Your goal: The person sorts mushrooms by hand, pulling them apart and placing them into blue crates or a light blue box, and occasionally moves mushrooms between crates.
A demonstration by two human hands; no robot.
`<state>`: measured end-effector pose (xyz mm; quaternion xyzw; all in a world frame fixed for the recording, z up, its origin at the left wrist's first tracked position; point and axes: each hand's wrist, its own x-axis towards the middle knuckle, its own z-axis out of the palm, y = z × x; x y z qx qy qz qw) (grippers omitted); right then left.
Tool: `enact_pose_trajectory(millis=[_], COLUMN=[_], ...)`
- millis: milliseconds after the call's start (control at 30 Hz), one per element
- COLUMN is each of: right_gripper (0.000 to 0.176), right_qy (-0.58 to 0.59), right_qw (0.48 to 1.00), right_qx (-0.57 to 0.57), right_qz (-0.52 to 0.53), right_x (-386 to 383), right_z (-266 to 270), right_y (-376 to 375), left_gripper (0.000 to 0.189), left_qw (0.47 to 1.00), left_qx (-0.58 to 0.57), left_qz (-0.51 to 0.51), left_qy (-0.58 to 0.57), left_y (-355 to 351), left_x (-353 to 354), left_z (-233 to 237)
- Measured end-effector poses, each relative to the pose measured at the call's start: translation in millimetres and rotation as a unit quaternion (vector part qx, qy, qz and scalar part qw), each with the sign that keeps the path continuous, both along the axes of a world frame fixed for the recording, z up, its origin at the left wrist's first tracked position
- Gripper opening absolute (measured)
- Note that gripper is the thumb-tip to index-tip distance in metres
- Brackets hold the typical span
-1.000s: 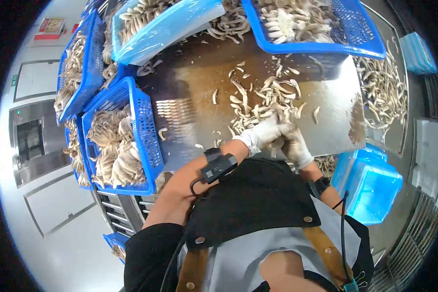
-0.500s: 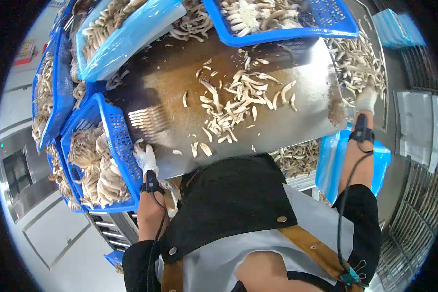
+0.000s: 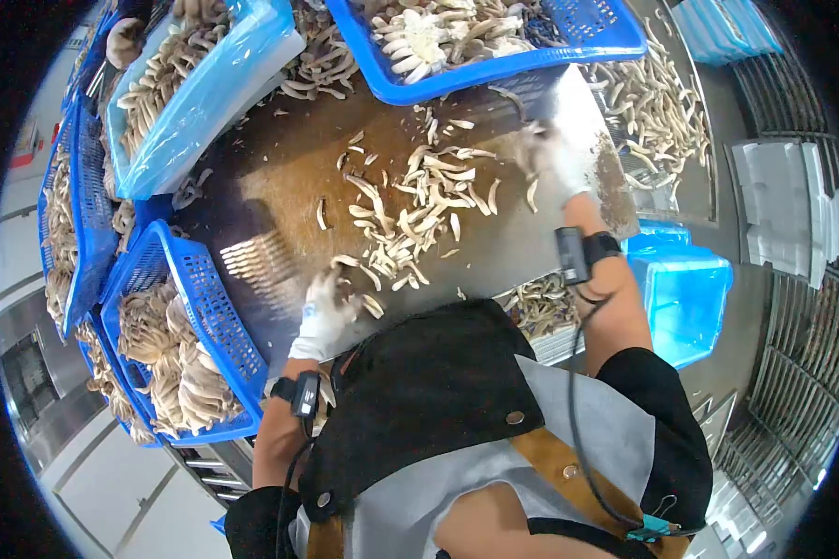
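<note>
My left hand (image 3: 328, 315), in a white glove, is over the near left part of the metal table (image 3: 289, 177), at the lower edge of a loose pile of mushroom pieces (image 3: 419, 210). Its fingers are blurred, and what they hold, if anything, is unclear. On the table's right side, my right hand (image 3: 557, 160), also gloved in white, is smeared by motion beside a few mushroom pieces at the right of the pile. Whether it grips one cannot be made out.
Blue baskets of mushrooms stand at the left (image 3: 216, 317) and top (image 3: 503, 70). A blue-lined container (image 3: 205, 121) is at upper left. More mushrooms (image 3: 657, 107) lie on a tray at upper right. An open blue-lined bin (image 3: 685, 303) stands right of my right forearm.
My right hand has come from the right tray leftward onto the table. My left hand has moved from beside the left basket to the pile's near edge. The view has shifted slightly.
</note>
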<state>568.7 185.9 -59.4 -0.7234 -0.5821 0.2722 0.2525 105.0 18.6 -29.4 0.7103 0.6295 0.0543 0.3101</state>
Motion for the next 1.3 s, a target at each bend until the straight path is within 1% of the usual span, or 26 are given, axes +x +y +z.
enact_pose_trajectory(millis=[33,67,100,133,167,200,233,333,367,400,467,533,633,700,767,800,833,867,900,933,1000,1033,1067,1167,1267,1300], right_gripper=[0.032,0.031,0.031,0.03,0.034,0.039,0.045,0.053,0.048,0.044,0.032,0.031,0.029,0.028,0.028,0.029,0.031,0.032,0.035,0.033,0.033,0.031,0.029,0.031,0.034,0.036], right_qy=[0.129,0.308,0.431,0.463,0.277,0.13,-0.024,-0.064,-0.137,-0.084,-0.06,-0.01,-0.119,-0.181,-0.224,-0.191,-0.16,-0.13,-0.049,0.015,0.124,0.018,-0.088,-0.264,-0.196,-0.153], right_qw=[0.991,0.945,0.887,0.864,0.936,0.973,0.982,0.997,0.99,0.993,0.996,0.987,0.975,0.955,0.935,0.941,0.946,0.948,0.935,0.895,0.916,0.961,0.979,0.945,0.954,0.966], right_qx=[0.029,0.06,0.089,0.111,0.129,0.142,0.162,0.029,0.033,-0.013,-0.008,-0.104,-0.075,-0.056,-0.059,-0.043,-0.026,-0.011,-0.066,-0.192,-0.246,-0.128,-0.006,-0.079,-0.119,-0.092], right_qz=[-0.036,-0.098,-0.141,-0.164,-0.172,-0.126,-0.093,-0.038,0.018,0.078,0.065,0.12,0.173,0.229,0.27,0.276,0.282,0.29,0.344,0.403,0.293,0.243,0.186,0.174,0.191,0.185], right_x=[23,40,58,77,107,114,121,3,-18,-40,-81,-96,-118,-135,-144,-144,-140,-131,-115,-103,-75,-70,-65,-66,-60,-55], right_z=[10,39,57,63,27,-8,-42,-3,-16,-9,9,40,74,56,18,13,10,8,21,37,43,47,48,23,23,28], right_y=[1,-6,-13,-22,-37,-56,-76,-114,-118,-112,-107,-93,-69,-65,-65,-69,-74,-79,-75,-55,-31,-19,-10,6,8,2], left_gripper=[0.079,0.089,0.093,0.098,0.102,0.103,0.104,0.104,0.102,0.101,0.101,0.108,0.107,0.105,0.096,0.092,0.073,0.068,0.064,0.06,0.051,0.049,0.047,0.04,0.033,0.031], left_qw=[0.997,0.988,0.985,0.981,0.977,0.975,0.974,0.972,0.972,0.973,0.977,0.985,0.992,0.988,0.985,0.978,0.972,0.98,0.985,0.986,0.991,0.993,0.994,0.992,0.983,0.976], left_qx=[0.005,0.01,0.015,0.021,0.027,0.044,0.064,0.132,0.129,0.129,0.137,0.117,0.116,0.129,0.111,0.102,0.08,0.063,0.045,0.027,0.045,0.036,0.027,0.041,0.083,0.101], left_qz=[-0.064,-0.129,-0.14,-0.152,-0.166,-0.166,-0.163,-0.149,-0.151,-0.153,-0.13,-0.082,-0.052,-0.055,0.048,0.097,0.158,0.158,0.159,0.161,0.118,0.109,0.099,0.12,0.138,0.146], left_qy=[0.041,0.081,0.098,0.115,0.132,0.139,0.144,0.128,0.122,0.119,0.1,0.098,0.006,-0.057,-0.122,-0.155,-0.157,-0.107,-0.057,-0.008,0.035,0.035,0.036,-0.002,-0.089,-0.128], left_y=[-7,-14,-21,-29,-33,-32,-30,-18,-9,1,19,27,36,42,51,61,71,81,88,93,97,102,104,101,95,91], left_x=[5,9,8,3,1,3,8,28,37,46,67,82,87,84,89,91,92,95,97,100,109,109,110,115,102,98], left_z=[8,16,9,-5,-16,-22,-29,-49,-49,-47,-49,-51,-47,-44,-32,-26,-23,-22,-24,-22,-18,-29,-39,-28,-15,-6])
